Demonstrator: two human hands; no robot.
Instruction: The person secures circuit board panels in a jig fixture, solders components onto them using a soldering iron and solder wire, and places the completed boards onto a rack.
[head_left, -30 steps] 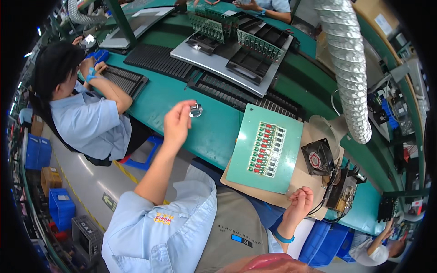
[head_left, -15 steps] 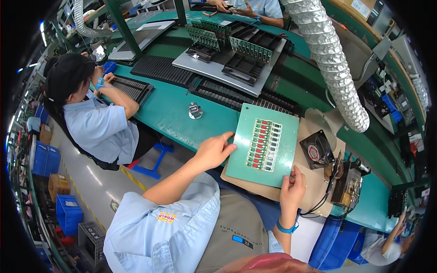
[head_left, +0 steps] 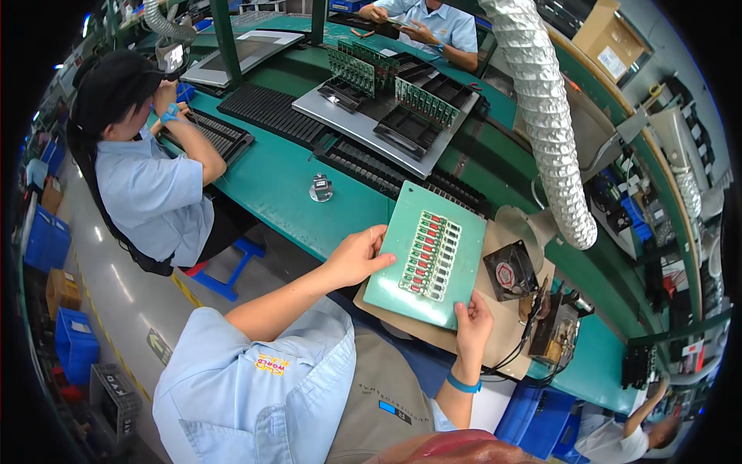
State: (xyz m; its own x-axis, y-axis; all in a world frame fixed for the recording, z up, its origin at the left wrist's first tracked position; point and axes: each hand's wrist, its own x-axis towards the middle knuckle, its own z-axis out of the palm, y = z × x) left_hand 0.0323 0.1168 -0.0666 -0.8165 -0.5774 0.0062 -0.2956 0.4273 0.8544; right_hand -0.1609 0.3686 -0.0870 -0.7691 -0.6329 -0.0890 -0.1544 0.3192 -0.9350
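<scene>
Surface: a long green bench [head_left: 270,182] runs from upper left to lower right of the frame.
Room: a workshop with a grey floor [head_left: 116,286] at left.
Board: a pale green panel [head_left: 427,255] with rows of small parts, centre frame, lying on a brown sheet [head_left: 510,332].
Left hand [head_left: 358,255]: fingers curled over the panel's left edge, gripping it.
Right hand [head_left: 473,325]: pinching the panel's lower corner.
Around: a small fan [head_left: 510,272] just right of the panel; a silver duct hose [head_left: 545,116] hangs above it; a small metal stand [head_left: 321,187] sits on the bench up-left; grey trays [head_left: 390,116] beyond; blue crates [head_left: 46,240] at far left.
People: a seated co-worker [head_left: 151,185] at upper left.
</scene>
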